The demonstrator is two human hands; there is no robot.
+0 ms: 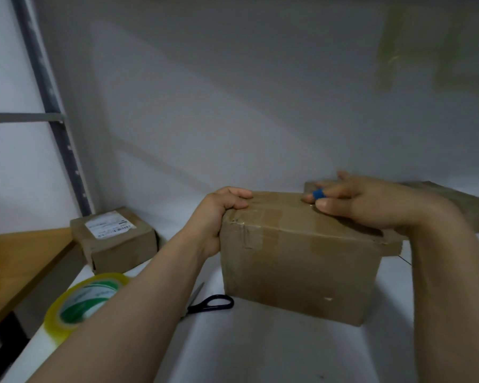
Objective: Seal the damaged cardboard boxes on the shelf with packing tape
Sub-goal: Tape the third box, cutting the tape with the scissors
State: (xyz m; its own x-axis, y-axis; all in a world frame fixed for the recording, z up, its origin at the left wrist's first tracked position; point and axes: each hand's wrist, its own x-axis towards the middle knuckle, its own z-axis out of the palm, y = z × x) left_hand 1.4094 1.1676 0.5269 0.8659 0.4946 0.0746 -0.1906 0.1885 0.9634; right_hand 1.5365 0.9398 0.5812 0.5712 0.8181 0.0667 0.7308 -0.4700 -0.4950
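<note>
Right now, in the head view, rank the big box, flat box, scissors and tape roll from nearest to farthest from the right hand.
1. Big box: under the right hand, touched.
2. Flat box: just behind, right.
3. Scissors: front left.
4. Tape roll: far left.

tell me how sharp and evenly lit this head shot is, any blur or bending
Head view: dim, flat light, with a soft shadow under the right hand on the box. The head view is soft overall, the box clearest and the tape roll at lower left blurred. Its upper right holds an unreadable greenish smear, and the shelf post leans and bows from the wide lens.
</note>
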